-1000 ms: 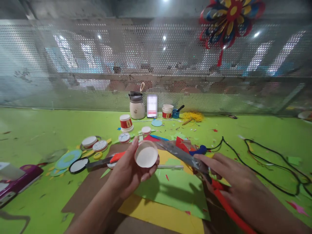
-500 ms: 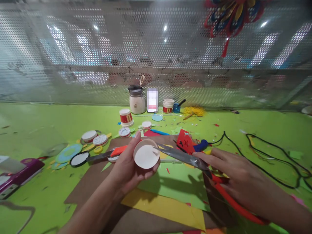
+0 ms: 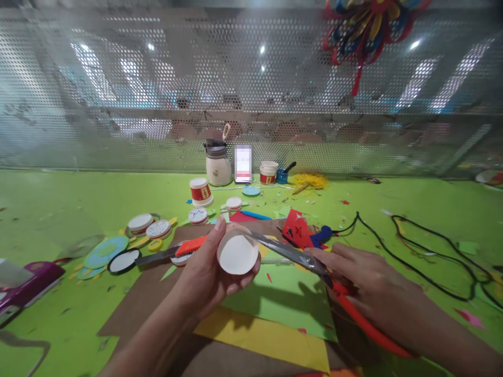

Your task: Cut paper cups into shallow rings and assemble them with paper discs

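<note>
My left hand is closed around a cut-down white paper cup, thumb along its left side. The cup's round white face is turned toward me. My right hand grips a pair of scissors with red handles. Their blades point left, and the tips meet the cup's upper right rim. Beneath both hands lie a green paper sheet, a yellow paper strip and a brown board. An orange-handled craft knife lies left of my left hand, partly hidden by it.
Behind stand a bottle, a phone and red-and-white paper cups. Several round lids sit to the left, near a purple power strip. A blue glue gun lies at right, trailing a black cable.
The scissors and my right hand have shifted slightly left and their blades still meet the cup's rim. The cup has turned a little in my left hand. The whole view has shifted slightly.
</note>
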A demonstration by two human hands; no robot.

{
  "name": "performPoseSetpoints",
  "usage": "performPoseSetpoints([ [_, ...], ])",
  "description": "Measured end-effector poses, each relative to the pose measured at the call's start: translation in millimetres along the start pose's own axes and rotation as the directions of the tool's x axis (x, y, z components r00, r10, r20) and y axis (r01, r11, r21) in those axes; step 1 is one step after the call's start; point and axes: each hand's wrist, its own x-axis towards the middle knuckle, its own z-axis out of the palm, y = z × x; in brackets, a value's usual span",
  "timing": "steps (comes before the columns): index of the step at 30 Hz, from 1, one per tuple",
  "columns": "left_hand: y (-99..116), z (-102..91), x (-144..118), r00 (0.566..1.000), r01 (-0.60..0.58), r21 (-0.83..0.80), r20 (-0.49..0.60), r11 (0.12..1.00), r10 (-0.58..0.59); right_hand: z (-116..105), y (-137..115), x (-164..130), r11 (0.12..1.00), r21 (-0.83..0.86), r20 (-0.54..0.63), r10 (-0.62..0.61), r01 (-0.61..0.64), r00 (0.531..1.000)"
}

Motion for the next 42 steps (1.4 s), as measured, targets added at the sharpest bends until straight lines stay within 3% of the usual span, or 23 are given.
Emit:
performPoseSetpoints([
  [23,1.2,2.9,-3.0,0.996,-0.058,0.022,0.062,0.998,0.056,-1.2,-5.3,2.1,0.994,0.105,-0.006,0.008,-0.007,1.0],
  [29,0.9,3.8,-4.4,0.997,-0.065,0.024,0.041,0.998,0.064,-0.5,-7.4,4.7,0.998,0.059,-0.074,0.004,0.0,0.997],
  [36,-0.9,2.4,-1.7,0.998,0.002,0.013,0.06,1.0,-0.003,-2.3,-6.3,4.7,0.999,0.046,-0.076,0.002,0.001,0.997],
  [42,-0.8,1.2,-2.0,0.99,0.016,-0.008,0.137,1.0,-0.015,-1.0,-5.7,1.5,0.998,0.062,-0.064,0.005,-0.001,0.998],
])
